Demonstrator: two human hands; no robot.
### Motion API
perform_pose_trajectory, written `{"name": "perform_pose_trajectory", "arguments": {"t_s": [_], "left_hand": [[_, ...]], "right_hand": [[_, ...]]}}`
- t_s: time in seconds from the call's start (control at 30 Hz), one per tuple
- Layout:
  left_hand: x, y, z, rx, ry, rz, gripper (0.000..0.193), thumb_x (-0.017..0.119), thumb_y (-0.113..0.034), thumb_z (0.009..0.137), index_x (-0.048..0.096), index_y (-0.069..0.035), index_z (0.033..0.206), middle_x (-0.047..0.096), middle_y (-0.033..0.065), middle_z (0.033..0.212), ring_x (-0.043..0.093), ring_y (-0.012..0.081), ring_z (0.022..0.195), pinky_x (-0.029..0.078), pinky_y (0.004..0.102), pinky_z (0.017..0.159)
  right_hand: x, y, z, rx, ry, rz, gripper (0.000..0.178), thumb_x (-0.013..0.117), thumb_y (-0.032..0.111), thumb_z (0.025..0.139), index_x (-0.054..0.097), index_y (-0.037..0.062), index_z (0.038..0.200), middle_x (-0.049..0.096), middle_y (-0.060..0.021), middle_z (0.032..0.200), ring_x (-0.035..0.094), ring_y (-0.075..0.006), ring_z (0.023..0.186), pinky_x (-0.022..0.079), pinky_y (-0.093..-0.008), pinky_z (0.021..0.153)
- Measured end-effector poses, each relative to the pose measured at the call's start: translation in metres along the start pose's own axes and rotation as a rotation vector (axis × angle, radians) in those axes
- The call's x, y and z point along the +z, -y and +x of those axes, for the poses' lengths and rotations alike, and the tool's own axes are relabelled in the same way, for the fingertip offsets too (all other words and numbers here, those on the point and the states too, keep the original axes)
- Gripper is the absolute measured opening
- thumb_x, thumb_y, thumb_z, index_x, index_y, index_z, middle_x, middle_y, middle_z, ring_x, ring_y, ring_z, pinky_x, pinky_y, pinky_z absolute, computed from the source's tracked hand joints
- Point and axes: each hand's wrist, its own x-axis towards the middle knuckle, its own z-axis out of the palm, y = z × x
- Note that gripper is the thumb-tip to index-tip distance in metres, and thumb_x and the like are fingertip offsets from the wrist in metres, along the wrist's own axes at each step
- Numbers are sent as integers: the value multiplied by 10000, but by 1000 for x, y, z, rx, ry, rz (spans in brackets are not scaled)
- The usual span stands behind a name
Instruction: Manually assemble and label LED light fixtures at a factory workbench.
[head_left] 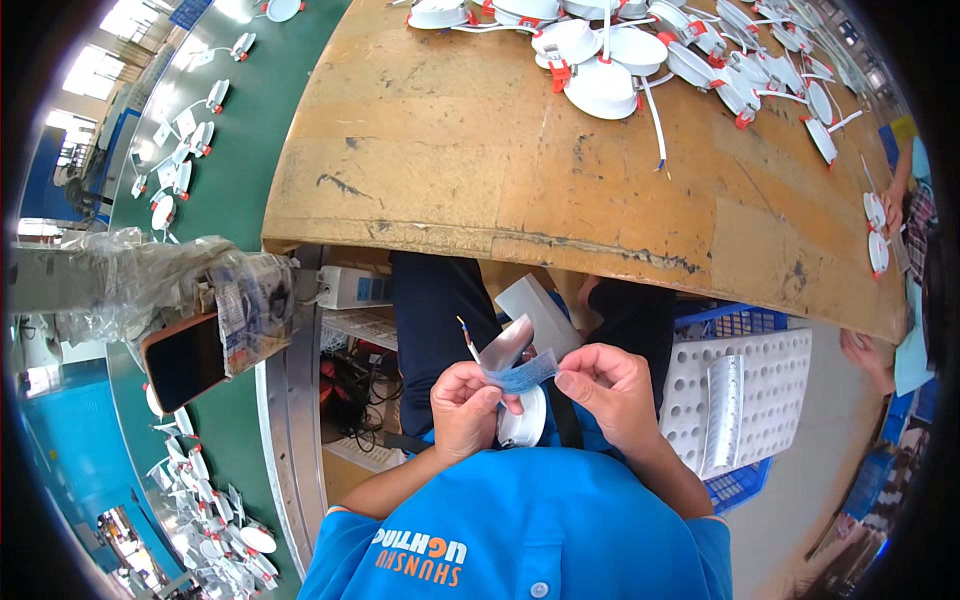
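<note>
Close to my lap, my left hand point(466, 408) is closed around a white round downlight point(524, 420), its white rim showing below the fingers. A thin cable point(470, 342) with bare coloured wire ends sticks up beside that hand. Between my hands runs a bluish see-through strip point(523, 375) with small print, and a shiny, curled silvery piece point(507, 345) stands up behind it. Whether the two are one piece I cannot tell. My right hand point(612, 392) pinches the strip's right end between thumb and finger. The left fingertips press on its other end.
A worn wooden table point(480, 170) lies ahead, with many white downlights point(600, 88) heaped at its far side. On the left, a green conveyor belt point(240, 120) carries more lights; a phone point(185, 362) sits on a wrapped bar. A perforated white board point(780, 385) rests on a blue crate point(738, 484). Another person's hand point(893, 205) works at right.
</note>
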Motion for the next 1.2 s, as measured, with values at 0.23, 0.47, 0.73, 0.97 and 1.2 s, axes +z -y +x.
{"name": "perform_pose_trajectory", "arguments": {"t_s": [0.23, 0.47, 0.73, 0.97, 1.2], "left_hand": [[-2, -1, -1, -4, -4, 13, 98, 578, -26, 783, 533, -3, 867, 612, 145, 762, 599, 203, 641, 503, 316, 603], [-1, -2, -2, 7, -12, 9, 83, 573, -40, 792, 556, 4, 860, 608, 158, 766, 592, 207, 641, 499, 323, 591], [-1, 0, 0, 23, -21, 17, 96, 579, -38, 785, 551, 13, 862, 609, 157, 781, 593, 207, 641, 498, 325, 592], [-4, 1, 0, 5, -18, 43, 100, 584, -37, 779, 551, 12, 861, 610, 153, 776, 596, 208, 632, 496, 319, 602], [-3, 0, 1, -2, -10, 32, 99, 581, -53, 789, 558, 4, 866, 612, 151, 771, 592, 209, 637, 489, 322, 625]], "right_hand": [[1, -1, 0, 7, 41, -22, 126, 660, 104, 750, 614, -12, 767, 491, 46, 576, 382, -7, 531, 315, -160, 481], [1, -8, 3, -11, 5, 19, 129, 654, 107, 756, 609, -14, 757, 490, 44, 569, 394, -5, 536, 326, -159, 486], [-1, -6, 1, 45, 34, -1, 78, 636, 54, 766, 588, -6, 780, 575, 3, 693, 481, -16, 617, 384, -147, 556], [0, -6, 4, 1, 23, -47, 79, 637, 51, 765, 587, -9, 779, 565, 12, 675, 458, -4, 592, 363, -142, 527], [1, -6, 5, 7, 5, -34, 74, 635, 48, 766, 586, -8, 773, 539, 29, 643, 426, 4, 565, 331, -141, 496]]}}
